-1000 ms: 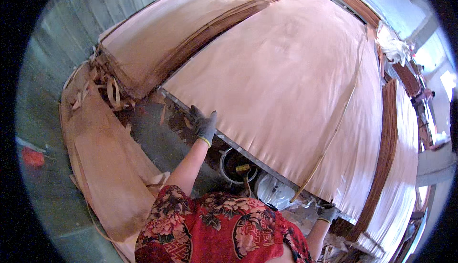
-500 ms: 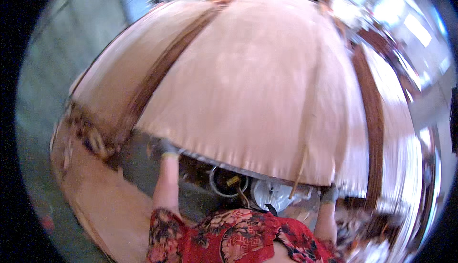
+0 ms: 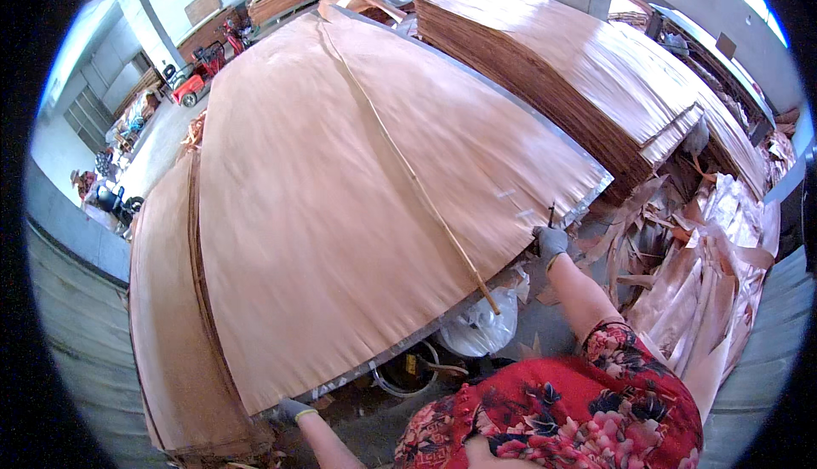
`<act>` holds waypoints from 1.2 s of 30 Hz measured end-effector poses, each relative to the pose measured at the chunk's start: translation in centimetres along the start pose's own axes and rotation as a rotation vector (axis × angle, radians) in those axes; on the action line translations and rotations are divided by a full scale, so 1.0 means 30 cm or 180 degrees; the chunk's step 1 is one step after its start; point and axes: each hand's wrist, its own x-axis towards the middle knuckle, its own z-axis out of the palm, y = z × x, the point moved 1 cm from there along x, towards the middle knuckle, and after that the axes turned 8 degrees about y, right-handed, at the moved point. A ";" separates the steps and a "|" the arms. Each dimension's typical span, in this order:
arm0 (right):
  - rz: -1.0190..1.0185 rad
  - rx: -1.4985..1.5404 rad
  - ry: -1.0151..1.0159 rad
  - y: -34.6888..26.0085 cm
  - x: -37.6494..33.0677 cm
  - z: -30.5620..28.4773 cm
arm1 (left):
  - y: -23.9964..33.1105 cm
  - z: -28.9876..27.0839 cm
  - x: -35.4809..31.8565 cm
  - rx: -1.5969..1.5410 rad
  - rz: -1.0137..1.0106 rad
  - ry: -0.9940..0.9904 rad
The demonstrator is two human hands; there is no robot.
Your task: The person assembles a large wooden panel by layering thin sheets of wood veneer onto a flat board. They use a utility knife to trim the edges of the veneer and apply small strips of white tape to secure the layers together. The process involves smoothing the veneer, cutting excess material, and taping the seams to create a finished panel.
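A large, pale wood veneer sheet [image 3: 340, 197] lies on top of a broad stack in front of me. At its near left corner, my left hand [image 3: 295, 410] in a grey glove is closed on the edge; some fingertips are hidden. My right hand [image 3: 552, 243], also gloved, is at the sheet's near right edge. Its fingers are closed round a thin dark tool [image 3: 551, 214] that sticks up; the tool's exact kind is too small to tell. Lengthwise over the sheet runs a slender wooden stick [image 3: 414, 175], its near end jutting past the edge.
Another tall veneer stack [image 3: 545, 86] stands at right, and a lower veneer stack [image 3: 166, 299] at left. Veneer scraps [image 3: 689, 282] heap up on the right. Below the near edge are a white plastic bag [image 3: 481, 324] and a ring-shaped item [image 3: 406, 371]. A red cart [image 3: 189, 86] stands far left.
My view has swung to the right, and the stacks now look tilted across it. Both hands stay at the sheet's near edge. The thin dark tool now shows at my right hand.
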 end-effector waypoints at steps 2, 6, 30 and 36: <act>0.0227 0.0192 -0.0158 0.013 0.029 0.020 | -0.005 -0.002 -0.012 0.0071 0.0073 0.0086; 0.0184 0.0321 -0.0399 0.022 0.035 0.009 | 0.030 -0.046 -0.062 -0.0116 0.0210 -0.0079; 0.0692 0.1300 -0.2183 0.296 0.358 -0.560 | 0.055 0.363 -1.732 0.2239 0.1544 -0.3538; 0.1195 0.1223 -0.1941 0.382 0.431 -0.655 | 0.033 0.356 -1.854 0.2332 0.2294 -0.4129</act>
